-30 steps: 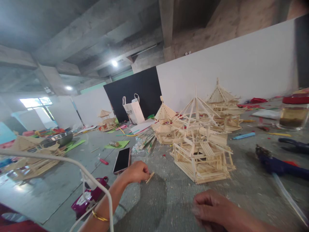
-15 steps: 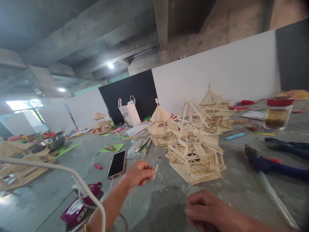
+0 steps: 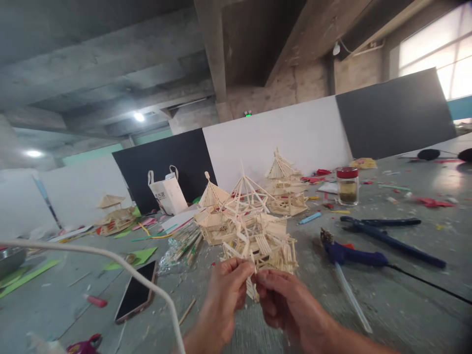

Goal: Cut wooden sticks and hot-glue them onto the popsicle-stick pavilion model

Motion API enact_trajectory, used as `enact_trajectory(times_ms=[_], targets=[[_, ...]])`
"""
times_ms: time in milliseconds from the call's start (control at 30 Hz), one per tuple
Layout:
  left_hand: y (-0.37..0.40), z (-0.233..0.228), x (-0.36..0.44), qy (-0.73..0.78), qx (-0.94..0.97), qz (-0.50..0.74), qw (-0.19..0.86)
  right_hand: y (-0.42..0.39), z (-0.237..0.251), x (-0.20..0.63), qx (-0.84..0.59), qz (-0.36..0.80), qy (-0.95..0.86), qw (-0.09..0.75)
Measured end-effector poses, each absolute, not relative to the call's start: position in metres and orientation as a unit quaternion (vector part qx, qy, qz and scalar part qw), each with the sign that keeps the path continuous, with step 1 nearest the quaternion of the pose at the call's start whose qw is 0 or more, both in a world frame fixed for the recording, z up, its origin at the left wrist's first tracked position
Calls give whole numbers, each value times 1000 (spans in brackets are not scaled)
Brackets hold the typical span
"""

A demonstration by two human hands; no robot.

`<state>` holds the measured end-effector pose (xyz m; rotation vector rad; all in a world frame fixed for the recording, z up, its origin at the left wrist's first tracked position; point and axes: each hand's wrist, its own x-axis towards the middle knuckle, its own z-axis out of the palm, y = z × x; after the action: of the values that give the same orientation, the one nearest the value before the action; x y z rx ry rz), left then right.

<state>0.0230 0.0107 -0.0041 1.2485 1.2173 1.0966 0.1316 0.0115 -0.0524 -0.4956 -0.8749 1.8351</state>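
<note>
Stick [image 3: 254, 293] between both hands' [image 3: 225, 290] pinched fingertips

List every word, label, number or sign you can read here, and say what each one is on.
Nothing reads clearly.
White paper bag by the black wall panel: dark print on its front, too small and blurred to read.
Green lit sign high on the wall: too small to read.
Red-lidded jar: no readable label.
Phone: dark screen, no text.
Purple object at the bottom edge: mostly cut off, no readable print.
</note>
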Motion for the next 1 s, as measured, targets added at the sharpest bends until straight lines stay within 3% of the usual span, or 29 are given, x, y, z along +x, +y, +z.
enact_trajectory(times_ms=[167, 333, 400, 833, 1000], targets=[[7, -6, 23, 532, 541, 454, 468, 14, -53, 132, -198, 757, -366, 504], [16, 4, 3, 530, 692, 436, 224, 24, -60, 135, -192, 755, -362, 512], [21, 10, -3, 517, 738, 398, 173, 29, -62, 135, -191, 754, -363, 514], [44, 27, -1, 483, 815, 238, 215, 36, -63, 135, -193, 768, -348, 502], [47, 31, 2, 500, 821, 230, 150, 36, -63, 136, -201, 765, -328, 517]])
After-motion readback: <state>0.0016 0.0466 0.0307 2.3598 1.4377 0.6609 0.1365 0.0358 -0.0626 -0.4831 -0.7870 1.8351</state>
